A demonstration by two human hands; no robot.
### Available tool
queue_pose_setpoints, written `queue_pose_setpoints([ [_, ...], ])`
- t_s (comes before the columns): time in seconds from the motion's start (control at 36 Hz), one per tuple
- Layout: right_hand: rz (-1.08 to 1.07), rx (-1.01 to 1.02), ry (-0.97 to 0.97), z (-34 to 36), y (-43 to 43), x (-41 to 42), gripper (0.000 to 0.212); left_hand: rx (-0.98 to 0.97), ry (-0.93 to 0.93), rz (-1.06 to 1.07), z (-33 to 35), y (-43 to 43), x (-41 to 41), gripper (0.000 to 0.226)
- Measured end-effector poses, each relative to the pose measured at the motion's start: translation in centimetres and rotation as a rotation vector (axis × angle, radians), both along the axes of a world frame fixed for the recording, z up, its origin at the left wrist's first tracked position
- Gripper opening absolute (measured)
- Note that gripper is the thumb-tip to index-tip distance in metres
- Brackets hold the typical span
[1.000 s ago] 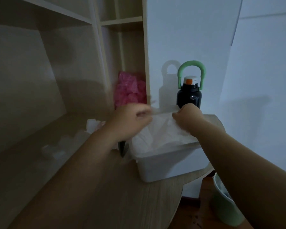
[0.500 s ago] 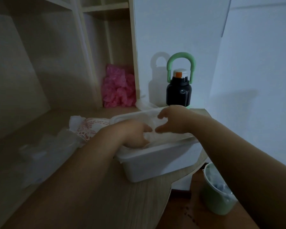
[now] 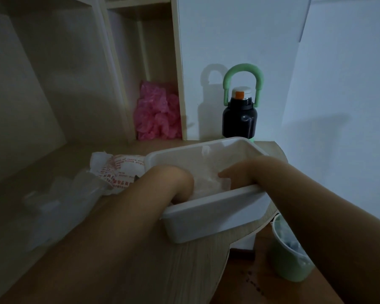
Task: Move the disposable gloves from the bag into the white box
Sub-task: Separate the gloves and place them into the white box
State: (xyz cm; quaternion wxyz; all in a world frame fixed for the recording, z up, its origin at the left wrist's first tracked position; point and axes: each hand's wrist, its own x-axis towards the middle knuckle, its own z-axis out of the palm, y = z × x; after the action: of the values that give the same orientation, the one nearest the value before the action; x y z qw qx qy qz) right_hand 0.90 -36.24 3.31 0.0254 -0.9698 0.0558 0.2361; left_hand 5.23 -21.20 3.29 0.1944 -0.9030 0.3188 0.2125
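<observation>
**Both hands down in the box**

The desk [image 3: 140, 270] runs under both forearms, and on the floor to its right stands a green bin [image 3: 291, 249]. Near the desk's rounded corner sits the box [image 3: 206, 218], and both hands reach over its near wall.

The left hand [image 3: 179, 179] bends at the wrist and dips inside. Its fingers are hidden below the rim, so whether it grasps anything cannot be told.

Of the right hand [image 3: 237, 173] only one straight digit shows, pointing toward the left hand and lying on the gloves [image 3: 206, 179]. The rest is behind the wall, so its grip cannot be told either.

The gloves lie as a pale, crumpled heap on the box floor, between and under the two hands.

Just left of the box, touching the left forearm, lies the bag [image 3: 119, 172], white with red print. Some clear plastic [image 3: 53, 198] lies farther left.

Behind the box a dark bottle [image 3: 239, 121] with a green handle stands upright against the wall. A pink plastic bundle [image 3: 157, 116] fills the bottom of a shelf bay.
</observation>
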Motion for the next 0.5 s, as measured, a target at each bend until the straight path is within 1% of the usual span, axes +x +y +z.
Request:
queue_pose_setpoints([
  [0.06, -0.008, -0.011, -0.006, 0.1, 0.0, -0.1, 0.062, -0.019, -0.011, -0.003, 0.0, -0.1, 0.1, 0.036],
  [0.14, -0.041, 0.023, -0.073, 0.7, -0.2, -0.2, 0.078, -0.121, -0.086, 0.004, 0.8, 0.6, 0.4, 0.052],
  [0.19, -0.057, 0.071, -0.161, 1.6, 0.0, -0.6, 0.084, -0.218, -0.119, 0.007, 1.7, 1.6, 0.4, 0.066],
  [0.25, -0.068, 0.13, -0.276, 2.4, 0.5, -1.0, 0.084, -0.367, -0.149, 0.038, 2.5, 3.0, 0.0, 0.076],
  [0.31, -0.082, 0.188, -0.38, 3.1, 1.2, -1.2, 0.079, -0.577, -0.191, 0.055, 3.2, 4.4, -0.2, 0.069],
  [0.39, -0.071, 0.293, -0.503, 3.9, 3.4, -1.5, 0.069, -0.933, -0.186, 0.049, 3.7, 7.0, -0.4, 0.039],
  [0.42, -0.052, 0.322, -0.537, 4.1, 4.3, -1.6, 0.066, -1.015, -0.195, 0.067, 3.7, 7.9, -0.5, 0.035],
  [0.5, 0.03, 0.368, -0.622, 4.6, 8.0, -1.9, 0.053, -1.17, -0.227, 0.186, 3.5, 11.4, -0.9, 0.041],
])
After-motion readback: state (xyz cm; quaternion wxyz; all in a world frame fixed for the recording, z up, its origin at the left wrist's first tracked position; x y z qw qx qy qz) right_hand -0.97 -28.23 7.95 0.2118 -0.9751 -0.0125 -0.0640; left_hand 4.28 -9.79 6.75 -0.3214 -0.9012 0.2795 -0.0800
